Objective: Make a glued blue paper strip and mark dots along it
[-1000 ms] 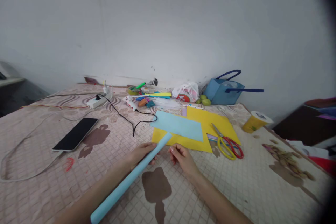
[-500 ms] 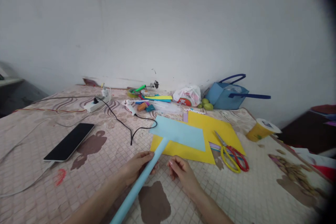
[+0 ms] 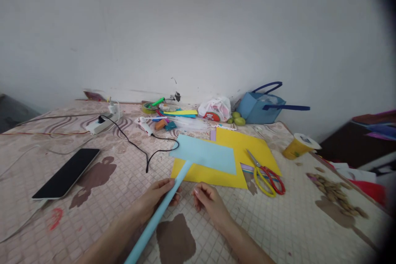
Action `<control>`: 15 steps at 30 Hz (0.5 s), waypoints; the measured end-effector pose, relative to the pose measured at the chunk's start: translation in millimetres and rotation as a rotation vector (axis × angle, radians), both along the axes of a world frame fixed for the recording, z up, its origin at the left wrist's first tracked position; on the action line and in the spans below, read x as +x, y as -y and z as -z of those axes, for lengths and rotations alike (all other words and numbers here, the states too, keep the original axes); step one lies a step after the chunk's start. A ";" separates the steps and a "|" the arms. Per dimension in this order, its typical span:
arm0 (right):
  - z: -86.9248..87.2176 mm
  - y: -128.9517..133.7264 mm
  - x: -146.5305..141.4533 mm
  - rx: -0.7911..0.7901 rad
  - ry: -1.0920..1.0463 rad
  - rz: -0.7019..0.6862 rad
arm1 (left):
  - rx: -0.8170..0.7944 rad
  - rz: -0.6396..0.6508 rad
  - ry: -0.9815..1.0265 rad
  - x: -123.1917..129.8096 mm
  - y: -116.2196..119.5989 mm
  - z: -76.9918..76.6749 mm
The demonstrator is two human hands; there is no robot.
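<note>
A long light-blue paper tube point(image 3: 159, 211) slants from the bottom edge up to the table's middle. My left hand point(image 3: 159, 198) is closed around it near its upper part, thumb on top. To the right of the tube, my right hand point(image 3: 208, 201) rests with curled fingers pressed together; whether anything small is between them is hidden. The tube's upper end meets a flat light-blue sheet point(image 3: 206, 153), which lies over yellow sheets point(image 3: 216, 176). Scissors with one yellow and one red handle point(image 3: 268, 175) lie on the right part of the yellow paper.
A black phone point(image 3: 66, 173) on a cable lies left. Behind are a power strip point(image 3: 100, 124), a white glue gun point(image 3: 144, 126) with black cord, a plastic bag point(image 3: 215, 109) and a blue bag point(image 3: 260, 109). A yellow tub point(image 3: 298, 147) and peanuts point(image 3: 335, 194) are at right.
The whole view has shifted slightly, so things appear a little further left and up. My left hand still holds the tube, and my right hand stays curled beside it.
</note>
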State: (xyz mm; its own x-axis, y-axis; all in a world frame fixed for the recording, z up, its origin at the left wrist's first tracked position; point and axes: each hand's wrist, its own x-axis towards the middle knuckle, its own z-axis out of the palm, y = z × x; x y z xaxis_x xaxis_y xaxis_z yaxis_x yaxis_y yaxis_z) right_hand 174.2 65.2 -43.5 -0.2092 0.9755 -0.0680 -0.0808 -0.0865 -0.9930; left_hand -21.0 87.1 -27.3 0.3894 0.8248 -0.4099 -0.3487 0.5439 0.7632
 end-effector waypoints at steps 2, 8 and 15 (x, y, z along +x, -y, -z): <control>0.7 -0.5 0.0 0.002 -0.013 -0.003 | 0.013 0.016 0.017 -0.8 0.0 0.0; -1.9 -0.3 -0.5 0.003 -0.003 0.009 | 0.001 -0.012 -0.002 -0.8 -0.1 0.3; -2.0 -0.8 -1.4 0.004 -0.004 0.008 | -0.028 -0.057 -0.061 -0.8 -0.3 0.6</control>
